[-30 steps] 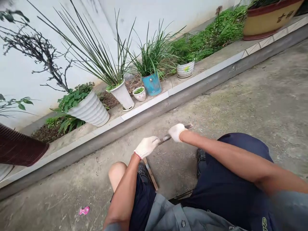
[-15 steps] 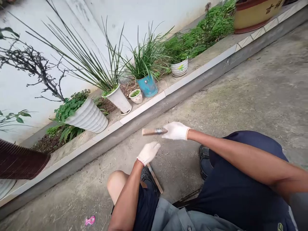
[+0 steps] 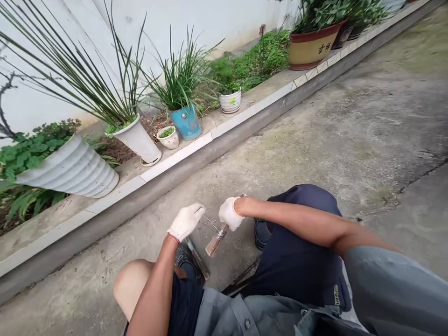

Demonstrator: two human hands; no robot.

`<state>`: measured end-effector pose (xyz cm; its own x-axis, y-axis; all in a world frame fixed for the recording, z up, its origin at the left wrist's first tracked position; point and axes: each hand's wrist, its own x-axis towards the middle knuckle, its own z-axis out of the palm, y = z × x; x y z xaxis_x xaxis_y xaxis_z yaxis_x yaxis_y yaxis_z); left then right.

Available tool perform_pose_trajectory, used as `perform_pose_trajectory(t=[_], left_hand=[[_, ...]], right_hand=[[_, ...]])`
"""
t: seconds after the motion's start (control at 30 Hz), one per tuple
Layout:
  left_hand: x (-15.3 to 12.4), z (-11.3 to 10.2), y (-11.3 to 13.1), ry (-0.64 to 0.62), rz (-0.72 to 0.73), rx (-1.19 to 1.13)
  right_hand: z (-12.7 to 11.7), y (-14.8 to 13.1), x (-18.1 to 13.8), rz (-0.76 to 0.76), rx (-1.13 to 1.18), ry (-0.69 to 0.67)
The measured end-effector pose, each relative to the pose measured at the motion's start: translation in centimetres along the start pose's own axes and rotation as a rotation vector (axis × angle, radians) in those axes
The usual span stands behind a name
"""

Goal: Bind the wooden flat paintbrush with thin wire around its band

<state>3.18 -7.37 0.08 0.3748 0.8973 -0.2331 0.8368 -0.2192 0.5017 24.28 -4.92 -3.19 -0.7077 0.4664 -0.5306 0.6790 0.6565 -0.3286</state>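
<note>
White knitted gloves cover both hands. My right hand [image 3: 231, 214] is closed around a short wooden stick [image 3: 212, 246], whose flat lower end points down toward the ground. Silvery wire [image 3: 221, 231] is wound around the stick just below my right fingers. From that winding a loose strand runs up to my left hand [image 3: 187, 221], where thumb and fingers pinch its end. Beside my left shoe lies a second long piece [image 3: 199, 259], wooden-looking, partly hidden behind my left wrist.
A tiled low curb [image 3: 150, 171] crosses in front of me, carrying a grey-white pot [image 3: 87, 168], a blue pot [image 3: 187, 123], a small flowered pot [image 3: 170, 140] and a large yellow pot [image 3: 308, 51]. Concrete ground [image 3: 315, 135] stretches to the right.
My right hand has turned the stick from level to pointing downward. The wire strand now shows between both hands. The view has shifted right, and the pink object on the ground has left it.
</note>
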Motion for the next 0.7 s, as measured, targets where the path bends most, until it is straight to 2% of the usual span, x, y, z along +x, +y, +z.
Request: perform_pose_trajectory(t=[0.1, 0.17, 0.23, 0.3, 0.37, 0.43, 0.47, 0.57, 0.63, 0.7], left_hand=[[-0.1, -0.1, 0.0, -0.001, -0.013, -0.071], [0.0, -0.1, 0.1, 0.005, -0.027, -0.118], [0.0, 0.0, 0.5, 0.018, -0.046, -0.166], [0.0, 0.0, 0.9, 0.051, -0.043, -0.268], [-0.1, 0.0, 1.2, 0.09, -0.014, -0.366], [-0.3, 0.0, 1.4, 0.072, -0.001, -0.34], [-0.3, 0.0, 1.3, 0.036, 0.0, -0.279], [-0.7, 0.3, 1.1, -0.086, 0.021, -0.096], [-1.1, 0.3, 1.0, -0.11, 0.042, -0.047], [-1.5, 0.2, 0.8, -0.109, 0.035, -0.038]], right_hand=[[-0.9, 0.0, -1.3, -0.189, 0.094, -0.1], [-2.3, 0.4, -2.4, -0.211, 0.302, -0.048], [-3.9, 1.0, -3.0, -0.183, 0.506, 0.098], [-5.2, 1.8, -3.0, -0.101, 0.673, 0.313], [-6.2, 2.9, -2.7, 0.03, 0.723, 0.511], [-6.9, 4.0, -2.3, 0.187, 0.612, 0.638], [-7.1, 4.4, -2.1, 0.278, 0.496, 0.658], [-6.7, 4.8, -1.9, 0.493, 0.149, 0.606], [-5.3, 4.3, -1.6, 0.523, 0.043, 0.537], [-3.1, 3.5, -0.9, 0.462, 0.028, 0.469]])
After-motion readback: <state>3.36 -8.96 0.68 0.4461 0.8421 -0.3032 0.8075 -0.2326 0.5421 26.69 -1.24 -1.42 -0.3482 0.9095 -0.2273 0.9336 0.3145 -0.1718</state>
